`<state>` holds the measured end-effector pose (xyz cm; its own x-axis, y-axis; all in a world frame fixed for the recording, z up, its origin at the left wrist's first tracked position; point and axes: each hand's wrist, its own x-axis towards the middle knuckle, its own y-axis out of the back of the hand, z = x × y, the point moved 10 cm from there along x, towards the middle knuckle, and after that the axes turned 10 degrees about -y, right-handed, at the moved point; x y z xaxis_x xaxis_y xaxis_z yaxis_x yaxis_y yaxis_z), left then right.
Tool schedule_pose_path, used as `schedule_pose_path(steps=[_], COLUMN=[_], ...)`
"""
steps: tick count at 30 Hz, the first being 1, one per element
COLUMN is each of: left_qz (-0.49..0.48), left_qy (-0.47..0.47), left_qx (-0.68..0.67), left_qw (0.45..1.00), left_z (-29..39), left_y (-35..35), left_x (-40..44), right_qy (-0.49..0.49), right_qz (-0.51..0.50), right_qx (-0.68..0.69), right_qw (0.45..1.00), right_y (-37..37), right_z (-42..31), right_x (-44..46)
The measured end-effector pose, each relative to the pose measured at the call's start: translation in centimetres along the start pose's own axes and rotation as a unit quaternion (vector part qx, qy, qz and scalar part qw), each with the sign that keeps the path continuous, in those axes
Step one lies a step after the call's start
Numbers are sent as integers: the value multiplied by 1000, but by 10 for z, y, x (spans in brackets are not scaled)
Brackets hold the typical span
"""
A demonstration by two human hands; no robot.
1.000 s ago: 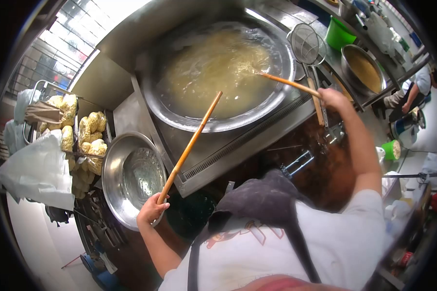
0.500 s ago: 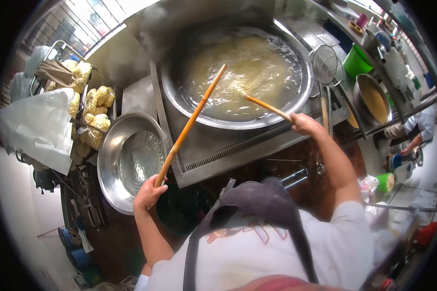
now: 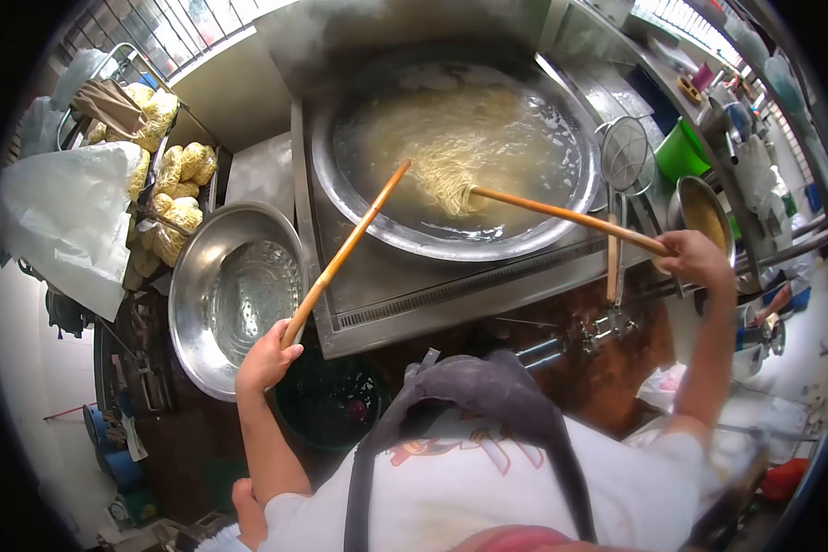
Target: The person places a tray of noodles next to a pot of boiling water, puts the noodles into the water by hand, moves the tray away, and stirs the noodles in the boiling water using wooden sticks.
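A wide metal pot (image 3: 340, 198) of cloudy, steaming water holds a swirl of pale noodles (image 3: 446, 179) near its front middle. My left hand (image 3: 267, 359) is closed around the lower end of a long wooden stick (image 3: 348, 247), which slants up over the pot's left rim with its tip by the noodles. Out to the right, my right hand (image 3: 699, 260) grips a second long wooden stick (image 3: 570, 216). That stick lies low across the pot's front right rim, and its far end meets the noodles.
A big steel basin (image 3: 193, 304) with water stands left of the stove (image 3: 386, 299). Bags of yellow noodles (image 3: 188, 166) are stacked behind it. To the right are a wire strainer (image 3: 625, 156), a green container (image 3: 682, 152) and a metal bowl (image 3: 703, 216). Another person's arm (image 3: 774, 304) shows far right.
My right hand has moved right and slightly down, drawing its stick outward. The noodles have gathered into a visible bundle at the surface. My left hand and its stick have shifted slightly left.
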<state>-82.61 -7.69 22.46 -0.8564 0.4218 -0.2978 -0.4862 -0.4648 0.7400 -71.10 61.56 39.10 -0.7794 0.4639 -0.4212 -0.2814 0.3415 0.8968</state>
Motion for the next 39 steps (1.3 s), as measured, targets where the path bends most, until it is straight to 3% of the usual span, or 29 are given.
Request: schedule_pose_path(steps=[5,7,10,15,17,21,27,32,37,39], left_qz=[-35,-68,-99,-98,-92,-107,-116,-113,-186,-198], left_qy=[13,-36,-66,-77,-46,-11,-52,-114,-63,-62], left_qx=[115,131,173,105,90,103,142,135,91,80], left_qw=[993,988,978,987,991,989,982,978,976,975], left_z=[45,56,83,100,115,152,187,218,220,214], left_y=[-4,-37,-83,-154,-181,-196,-207,-209,-202,-206], left_x=[24,61,111,206,249,314,381,370,302,285], right_qy=[-93,-115,-101,-81,-6,27,55,45,20,13], right_qz=[62,95,87,62,108,123,158,137,113,84], right_qx=[-75,-123,-182,-187,-166,-103,-83,-59,-79,-100], right_qw=[991,981,974,977,980,987,982,988,990,991], right_y=[45,50,6,-119,-151,-183,-177,-144,-120,-141], right_z=[6,2,11,15,2,-30,-74,-73,-42,11], right_x=[-42,-35,10,109,164,243,340,357,303,322])
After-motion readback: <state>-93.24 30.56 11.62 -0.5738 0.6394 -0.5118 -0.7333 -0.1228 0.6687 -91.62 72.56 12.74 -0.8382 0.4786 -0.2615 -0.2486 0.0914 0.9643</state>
